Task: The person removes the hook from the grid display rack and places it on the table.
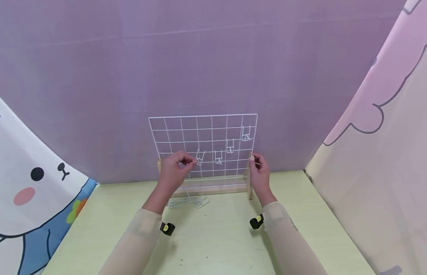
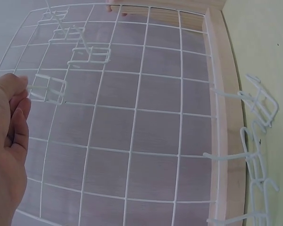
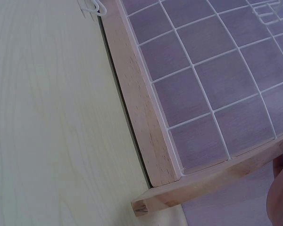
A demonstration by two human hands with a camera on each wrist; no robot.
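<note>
A white wire grid panel stands upright in a light wooden stand. My left hand pinches the prong of a white wire hook between thumb and index finger; in the left wrist view this hook lies against the grid wires. Up to the right, three similar hooks, a lower one, a middle one and an upper one, hang in a rising diagonal. At the stand's right side post, my right hand grips the wood, mostly outside the right wrist view.
Several loose wire hooks lie on the pale tabletop before the stand's left part. A purple cloth backdrop rises behind the grid. Printed cloth panels flank the table, a cartoon-animal one at left.
</note>
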